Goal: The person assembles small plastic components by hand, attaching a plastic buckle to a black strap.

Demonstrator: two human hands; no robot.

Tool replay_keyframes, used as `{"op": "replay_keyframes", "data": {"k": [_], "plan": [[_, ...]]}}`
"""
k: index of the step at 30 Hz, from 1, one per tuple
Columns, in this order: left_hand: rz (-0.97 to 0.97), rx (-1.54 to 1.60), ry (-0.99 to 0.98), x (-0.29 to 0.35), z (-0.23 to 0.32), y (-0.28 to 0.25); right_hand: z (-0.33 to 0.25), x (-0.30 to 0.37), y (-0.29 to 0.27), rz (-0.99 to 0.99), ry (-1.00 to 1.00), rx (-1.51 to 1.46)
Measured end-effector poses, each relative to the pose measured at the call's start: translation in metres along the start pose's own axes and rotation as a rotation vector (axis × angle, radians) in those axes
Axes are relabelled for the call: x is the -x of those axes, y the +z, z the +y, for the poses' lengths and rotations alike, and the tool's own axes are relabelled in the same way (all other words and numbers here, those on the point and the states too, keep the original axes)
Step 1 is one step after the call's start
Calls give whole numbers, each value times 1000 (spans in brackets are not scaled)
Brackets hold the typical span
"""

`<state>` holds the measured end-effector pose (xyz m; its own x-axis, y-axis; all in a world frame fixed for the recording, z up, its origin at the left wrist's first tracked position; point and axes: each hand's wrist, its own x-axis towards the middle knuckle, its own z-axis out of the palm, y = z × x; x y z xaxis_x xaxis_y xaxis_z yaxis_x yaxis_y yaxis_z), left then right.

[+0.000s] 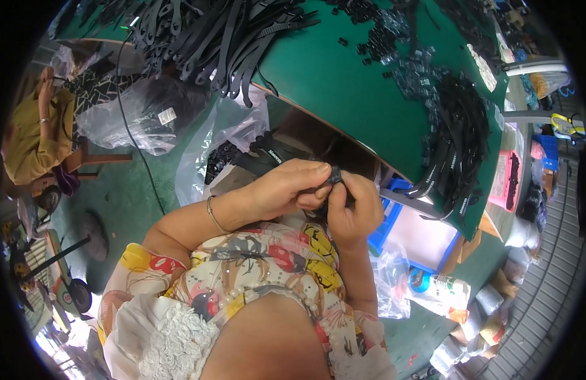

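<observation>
In front of my chest, both hands meet at a small black plastic piece (335,175), which looks like a buckle. My left hand (286,187) pinches it from the left, thumb on top and fingers curled beneath. From the other side, my right hand (355,206) grips it between thumb and bent forefinger. Part of the piece is hidden by the fingertips. Just beyond my left hand lie black straps (264,151) with white print; whether one runs into my grip cannot be made out.
A green table (343,82) stands ahead, bearing a heap of black straps (223,38), scattered black buckles (375,38) and a strap bundle (458,139). Below its edge is a blue-rimmed bin (426,237). A plastic bag (207,142) hangs near my left forearm. Another person (43,130) sits far left.
</observation>
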<state>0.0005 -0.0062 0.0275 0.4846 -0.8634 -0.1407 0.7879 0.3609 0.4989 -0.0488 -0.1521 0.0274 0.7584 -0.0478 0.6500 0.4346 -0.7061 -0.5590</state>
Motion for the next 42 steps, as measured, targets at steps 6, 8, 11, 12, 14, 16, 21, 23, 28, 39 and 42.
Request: {"op": "replay_keyframes", "data": {"k": [6,8,11,12,14,16,21,23,28,39,42], "plan": [[88,-34,40,1,-2,-2,-1,5,-2,-73,117,-77],[61,-10,44,3,-5,2,-1,4,-2,-15,65,-4],[36,41,76,3,-7,4,-3,3,-1,-10,67,-18],[52,82,62,3,-8,2,-3,2,-1,-18,84,-27],[68,122,48,3,-8,0,-2,2,0,-3,36,-12],[1,188,70,4,-10,0,-2,1,1,11,-12,4],[4,67,38,4,-8,-2,-3,-2,-1,-58,74,-75],[28,-12,36,5,1,1,-9,-2,-7,-92,480,-523],[223,-857,223,8,5,2,3,-8,-12,-320,286,-310],[169,-592,203,12,12,1,2,5,-3,-144,620,-1078],[137,-499,76,13,21,4,0,6,-1,-170,629,-936]]}}
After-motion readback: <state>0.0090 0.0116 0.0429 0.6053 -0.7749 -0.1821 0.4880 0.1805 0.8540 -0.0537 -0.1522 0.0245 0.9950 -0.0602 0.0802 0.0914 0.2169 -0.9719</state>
